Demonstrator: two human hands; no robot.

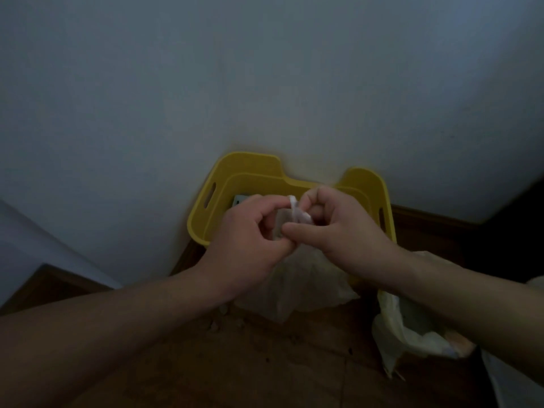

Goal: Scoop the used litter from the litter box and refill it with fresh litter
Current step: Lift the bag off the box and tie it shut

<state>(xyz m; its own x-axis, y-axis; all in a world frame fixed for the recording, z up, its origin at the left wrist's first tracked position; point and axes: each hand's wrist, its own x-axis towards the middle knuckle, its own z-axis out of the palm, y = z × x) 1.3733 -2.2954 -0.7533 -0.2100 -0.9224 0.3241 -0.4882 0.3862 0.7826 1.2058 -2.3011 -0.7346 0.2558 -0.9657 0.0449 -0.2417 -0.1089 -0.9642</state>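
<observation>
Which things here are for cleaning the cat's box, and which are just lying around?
For the job: yellow litter box; thin plastic bag, its top pinched by left hand and right hand; open white bag at the right, probably for waste.
Lying about: small crumbs on the wooden floor.

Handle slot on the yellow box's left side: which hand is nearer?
Left. The left hand sits just below-right of the slot; the right hand is farther off, across the bag both pinch.
</observation>
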